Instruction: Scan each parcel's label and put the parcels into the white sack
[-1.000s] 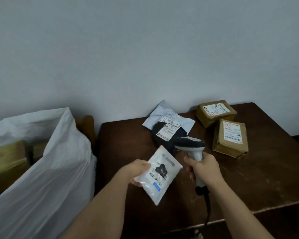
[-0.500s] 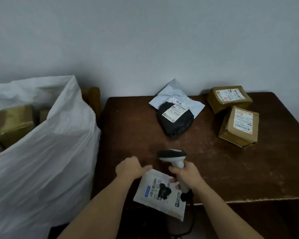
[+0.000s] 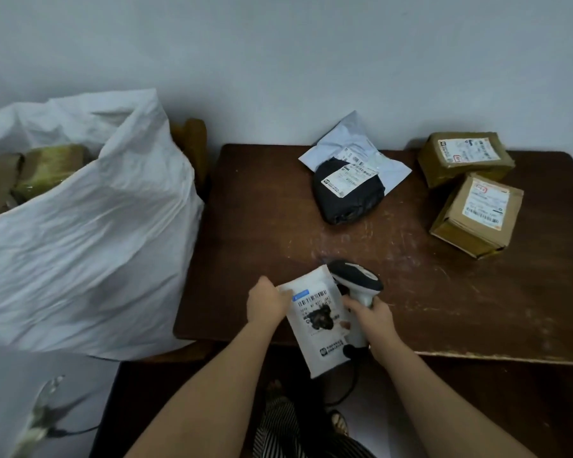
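Now the white sack (image 3: pixel 90 246) fills the left side of the view as it did half a second ago, standing beside the table (image 3: pixel 444 312) with brown parcels showing inside its open mouth. It has not been touched, and nothing new has gone into it.

On the table the waiting parcels lie where they lay before: two cardboard boxes (image 3: pixel 470 193) at the far right, one leaning against the other, and a black bag (image 3: pixel 348 196) resting on a pale grey mailer (image 3: pixel 354 140) at the far middle. All four show labels facing up and still need scanning.

The change is in the small white packet (image 3: pixel 318 319) at the near edge. A second ago it was held up and tilted, then it dropped low with its label turned sideways; now it stands nearly upright lengthwise, barcode towards the far end, lying partly over the table's near edge. The left hand (image 3: pixel 267 300) grips its upper left corner, fingers curled round the edge. The right hand (image 3: pixel 369 317) is wrapped round the handle of the scanner (image 3: pixel 356 282), and one of its fingertips also seems to steady the packet's right side. The scanner's head sits just beyond the packet's top right corner, pointing left and away.

I judge the packet is being lined up for a read, or has just had one; no beam falls on the label, so I cannot tell which. After that it goes left into the sack.
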